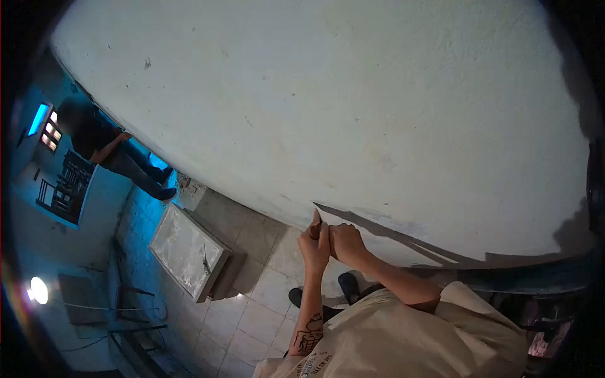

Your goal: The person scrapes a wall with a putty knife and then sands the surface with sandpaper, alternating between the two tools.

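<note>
My left hand (313, 247), on the tattooed arm, is closed close to the pale wall (353, 126). A small brownish piece shows at its fingers, too small to name. Right beside it, my right hand (346, 243) is curled closed, and the two hands touch. What the right fingers hold, if anything, is hidden. Dark shadows of my arms fall on the wall beside the hands. Faint smears and a slightly different grey tone mark the wall there.
A pale slab-topped block (186, 246) stands on the tiled floor (265, 315), with a thin dark-handled tool (206, 261) on it. Another person (120, 151) stands along the wall. A bright lamp (38, 290) and dark metal frames (135, 327) are at lower left.
</note>
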The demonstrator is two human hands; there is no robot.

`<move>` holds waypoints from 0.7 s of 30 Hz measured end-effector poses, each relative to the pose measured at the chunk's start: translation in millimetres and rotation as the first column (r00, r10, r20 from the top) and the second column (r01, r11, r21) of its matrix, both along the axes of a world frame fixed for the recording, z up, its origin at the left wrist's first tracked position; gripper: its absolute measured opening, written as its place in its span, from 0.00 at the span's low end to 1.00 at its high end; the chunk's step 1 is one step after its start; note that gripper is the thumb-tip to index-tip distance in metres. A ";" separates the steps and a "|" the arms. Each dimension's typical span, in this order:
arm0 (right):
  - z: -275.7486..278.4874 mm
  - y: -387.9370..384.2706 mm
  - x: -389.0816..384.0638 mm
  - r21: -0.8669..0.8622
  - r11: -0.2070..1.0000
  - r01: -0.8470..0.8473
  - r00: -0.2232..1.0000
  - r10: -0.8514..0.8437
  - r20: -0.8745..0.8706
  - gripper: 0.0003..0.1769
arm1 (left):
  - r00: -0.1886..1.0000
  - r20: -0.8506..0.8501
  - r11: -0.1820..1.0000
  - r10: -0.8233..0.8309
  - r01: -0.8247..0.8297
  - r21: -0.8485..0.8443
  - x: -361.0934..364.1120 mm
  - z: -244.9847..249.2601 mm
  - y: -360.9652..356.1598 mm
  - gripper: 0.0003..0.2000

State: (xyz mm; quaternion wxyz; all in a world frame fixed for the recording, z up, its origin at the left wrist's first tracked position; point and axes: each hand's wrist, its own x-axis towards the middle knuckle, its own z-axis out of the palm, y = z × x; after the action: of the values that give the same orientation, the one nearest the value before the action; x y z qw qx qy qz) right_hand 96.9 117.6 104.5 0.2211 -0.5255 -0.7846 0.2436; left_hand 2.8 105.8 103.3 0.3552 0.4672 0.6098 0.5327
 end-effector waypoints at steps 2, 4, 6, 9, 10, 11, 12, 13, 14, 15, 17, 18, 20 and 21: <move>10.7 -5.6 5.7 -0.092 0.995 0.043 0.998 -0.039 0.046 0.08 | 0.998 -0.052 0.999 -0.037 0.036 -0.009 4.1 2.6 -5.3 0.14; 9.1 1.4 6.6 -0.088 0.996 0.021 0.998 -0.016 0.059 0.08 | 0.999 -0.027 1.000 -0.020 0.020 -0.001 4.2 -7.9 1.5 0.15; 1.8 10.0 3.1 -0.005 1.000 -0.019 1.000 0.019 -0.010 0.10 | 0.999 -0.002 0.983 -0.044 0.043 -0.176 -4.2 -8.0 5.9 0.17; 2.3 4.0 0.1 -0.081 0.997 0.003 1.000 -0.004 -0.002 0.10 | 0.999 0.025 0.996 -0.035 0.037 -0.082 -3.8 -5.6 0.0 0.17; 5.4 0.1 3.7 -0.069 0.997 -0.033 0.999 0.035 0.023 0.09 | 0.998 0.063 0.999 -0.006 0.009 -0.044 1.7 -3.5 -1.9 0.16; 3.5 3.0 4.4 -0.064 0.997 -0.033 0.999 0.034 0.026 0.09 | 0.999 0.036 0.998 -0.008 0.011 -0.061 5.7 -0.5 -4.7 0.16; 3.1 5.9 5.9 -0.060 0.998 -0.022 0.998 0.025 0.055 0.09 | 0.999 0.031 0.999 -0.005 0.006 -0.032 5.9 -6.1 -0.3 0.17; 3.8 6.7 7.1 -0.060 0.998 -0.010 0.996 0.015 0.084 0.09 | 1.000 0.025 1.000 -0.002 0.002 -0.006 6.0 -10.4 3.0 0.17; 5.7 12.3 6.2 -0.060 0.997 -0.039 0.999 0.038 -0.012 0.09 | 1.000 0.027 1.000 -0.002 0.002 -0.008 3.5 -13.5 3.4 0.17; 3.7 11.6 4.4 -0.060 0.997 -0.039 0.999 0.039 -0.011 0.09 | 0.999 0.042 0.997 -0.006 0.009 -0.070 -0.9 -13.2 4.7 0.17; -2.1 9.4 1.2 -0.032 0.999 -0.029 0.999 0.027 -0.045 0.09 | 0.998 0.057 0.991 -0.005 0.013 -0.131 -1.2 -9.1 1.5 0.17; 2.3 3.2 1.7 -0.043 0.999 0.006 0.998 -0.009 -0.060 0.08 | 0.998 0.062 0.997 0.009 -0.004 -0.081 1.8 -1.4 -3.4 0.16; 0.3 1.2 4.7 -0.041 0.999 -0.009 1.000 0.009 -0.005 0.08 | 1.000 0.014 1.000 0.006 -0.006 0.030 4.6 -16.2 -2.0 0.16; -0.1 1.6 7.0 -0.049 0.999 -0.021 0.998 0.024 0.057 0.08 | 1.000 0.019 0.999 0.007 -0.008 0.034 4.3 -15.3 2.0 0.16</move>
State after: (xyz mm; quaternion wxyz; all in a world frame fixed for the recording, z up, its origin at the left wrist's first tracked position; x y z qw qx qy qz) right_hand 103.9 119.2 104.5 0.1828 -0.5288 -0.7903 0.2498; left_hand 7.1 107.9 88.0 0.3509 0.4660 0.5990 0.5486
